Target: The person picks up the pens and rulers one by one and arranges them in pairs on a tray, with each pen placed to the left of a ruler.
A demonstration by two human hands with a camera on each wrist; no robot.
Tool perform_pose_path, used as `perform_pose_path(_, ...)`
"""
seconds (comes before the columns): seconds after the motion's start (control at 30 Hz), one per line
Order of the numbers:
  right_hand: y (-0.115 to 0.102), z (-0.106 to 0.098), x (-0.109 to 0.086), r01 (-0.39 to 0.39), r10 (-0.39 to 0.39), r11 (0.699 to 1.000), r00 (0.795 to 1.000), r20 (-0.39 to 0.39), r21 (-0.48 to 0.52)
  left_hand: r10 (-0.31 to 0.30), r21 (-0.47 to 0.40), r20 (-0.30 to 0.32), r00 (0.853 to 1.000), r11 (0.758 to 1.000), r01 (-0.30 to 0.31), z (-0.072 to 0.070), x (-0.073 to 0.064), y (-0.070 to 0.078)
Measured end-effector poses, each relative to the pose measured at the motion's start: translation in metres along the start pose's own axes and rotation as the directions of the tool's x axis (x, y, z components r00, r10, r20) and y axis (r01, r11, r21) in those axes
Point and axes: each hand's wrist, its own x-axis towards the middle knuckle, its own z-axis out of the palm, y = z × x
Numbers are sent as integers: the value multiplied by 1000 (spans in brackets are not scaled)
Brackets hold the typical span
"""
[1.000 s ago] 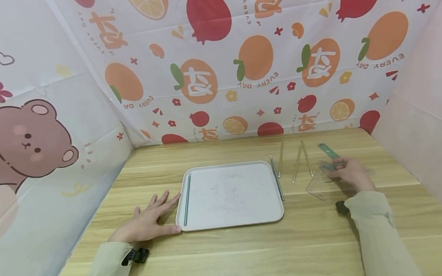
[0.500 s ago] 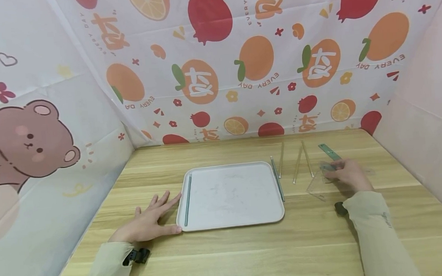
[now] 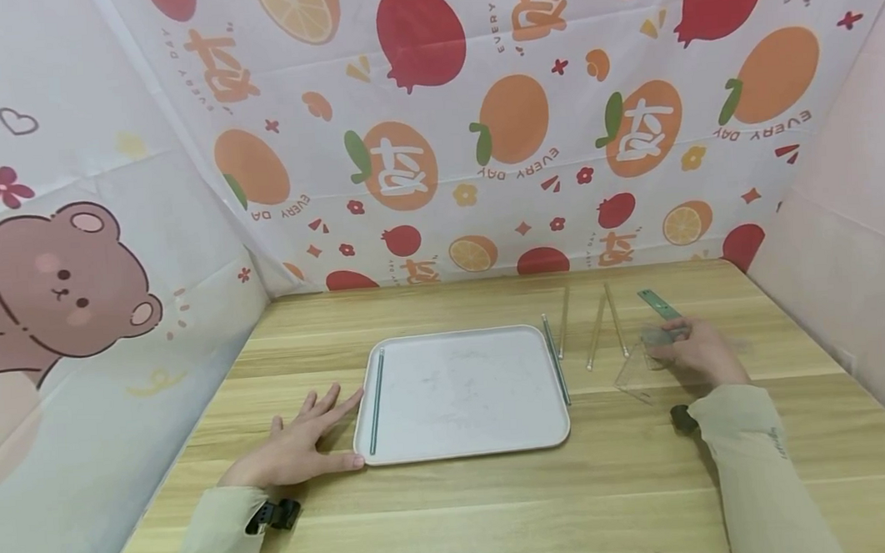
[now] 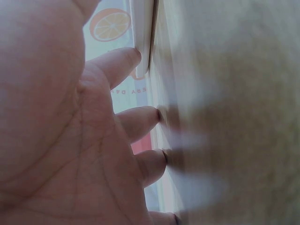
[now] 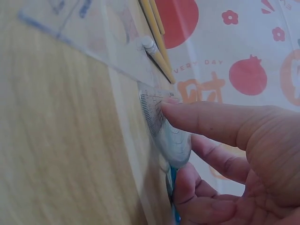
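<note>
My left hand (image 3: 297,447) lies with fingers spread on the table, its thumb and index fingertip against the left edge of a white tray (image 3: 464,401). Inside that tray, along its left side, is a dark green pencil (image 3: 377,401). On the right, my right hand (image 3: 702,350) pinches a clear protractor (image 5: 166,126), thumb on its face and other fingers behind the lower edge. The protractor is tilted over the table. A green ruler (image 3: 657,303) extends away just beyond the fingers, partly hidden by the hand. Left of this hand lies a clear set square (image 5: 84,28).
A second dark green pencil (image 3: 556,361) leans along the tray's right edge. Several yellowish pencils (image 3: 596,331) lie between the tray and the ruler. A fruit-print cloth (image 3: 441,251) hangs behind the table (image 3: 455,518), with plain and bear-print cloths at the sides.
Both hands stay almost in place. The protractor in my right hand has shifted slightly, and the head view has moved a little.
</note>
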Motion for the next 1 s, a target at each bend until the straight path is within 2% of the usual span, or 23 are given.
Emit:
perform_pose_path(0.2,2,-1,1,9,-10,999,1000,18,31,1,1,4,1000,1000,-1,0,0,0)
perform_pose_path(0.43,7,-6,2,50,-50,999,998,27,17,2,-4,5,1000,1000,-2,0,0,-1)
perform_pose_path(0.57,9,-10,1,66,-68,997,996,64,27,4,2,2,1000,1000,-4,0,0,-1)
perform_pose_path(0.87,6,-12,-4,84,-93,992,991,93,97,5,-2,3,1000,1000,-5,0,1,-2)
perform_pose_path(1.0,11,-11,-1,85,-105,982,988,113,171,6,-1,0,1000,1000,-6,1,2,-3)
